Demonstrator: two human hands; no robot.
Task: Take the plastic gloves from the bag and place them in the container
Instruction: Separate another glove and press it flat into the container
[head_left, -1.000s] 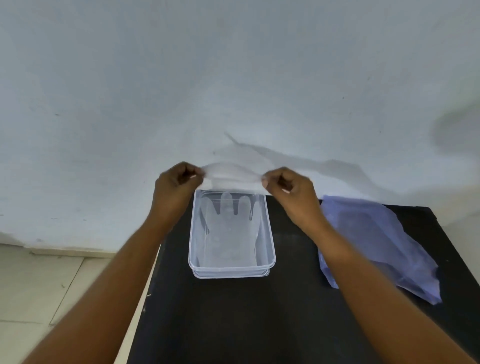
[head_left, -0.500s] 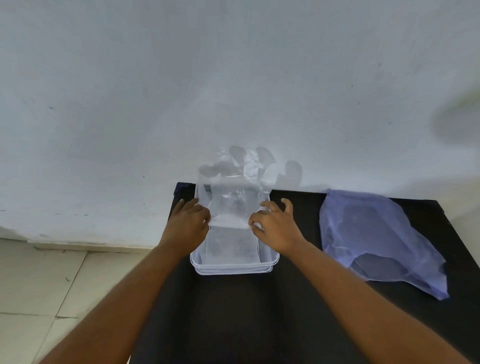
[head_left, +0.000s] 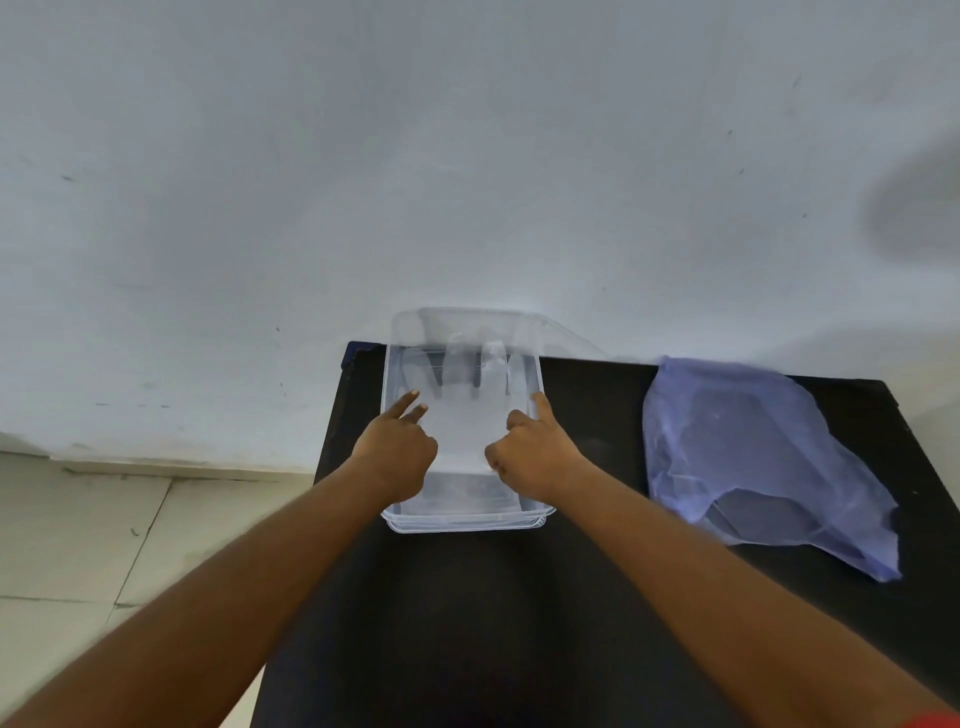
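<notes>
A clear plastic glove (head_left: 467, 415) lies flat inside the transparent rectangular container (head_left: 467, 524), its fingers pointing toward the wall. My left hand (head_left: 397, 447) rests on the glove's left edge with two fingers stretched out on it. My right hand (head_left: 530, 452) is on the glove's right edge with its index finger extended along the container's right wall. Neither hand pinches the glove; the other fingers are loosely curled. The crumpled purple plastic bag (head_left: 753, 457) lies on the black table to the right of the container, mouth toward me.
The black table (head_left: 467, 623) stands against a white wall (head_left: 467, 156). Its left edge drops to a tiled floor (head_left: 78, 545). The container sits at the table's far left corner, next to the wall.
The glove, held up by its cuff between both hands a second ago, has come down into the container. Both hands have let go and now press on its edges.
</notes>
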